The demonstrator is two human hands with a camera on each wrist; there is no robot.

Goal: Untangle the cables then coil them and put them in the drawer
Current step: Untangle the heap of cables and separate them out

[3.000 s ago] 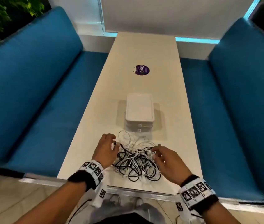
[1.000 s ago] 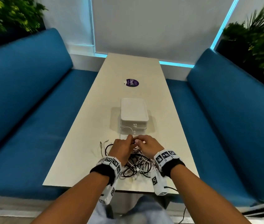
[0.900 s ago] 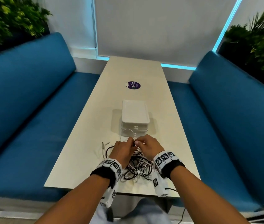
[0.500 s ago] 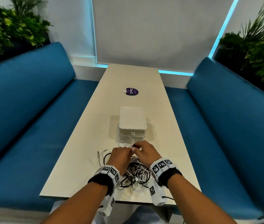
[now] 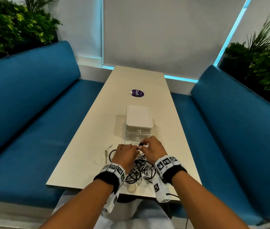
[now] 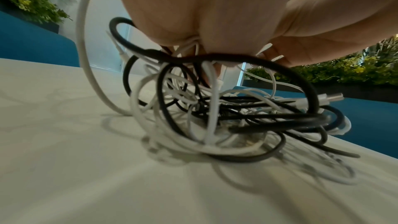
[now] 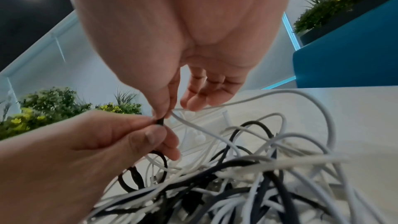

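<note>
A tangle of black and white cables (image 5: 140,172) lies on the pale table (image 5: 96,129) near its front edge. My left hand (image 5: 135,148) and right hand (image 5: 142,144) meet over the far side of the pile. In the right wrist view, the right thumb and forefinger (image 7: 163,108) pinch the end of a black cable (image 7: 159,122). The left hand's fingers (image 7: 150,135) pinch the same cable just below. From the left wrist, the cables (image 6: 215,108) hang in loops under my palm. The white drawer box (image 5: 138,119) stands shut just behind the hands.
Two loose white connector ends (image 5: 107,152) trail on the table to the left of the pile. A purple round sticker (image 5: 137,93) sits further back. Blue benches (image 5: 31,121) flank the table on both sides, with plants (image 5: 263,63) behind them.
Three seconds ago my hands were apart at either side of the tangle; since then they have met at its far side. Over the last second they stay together, with small finger movement.
</note>
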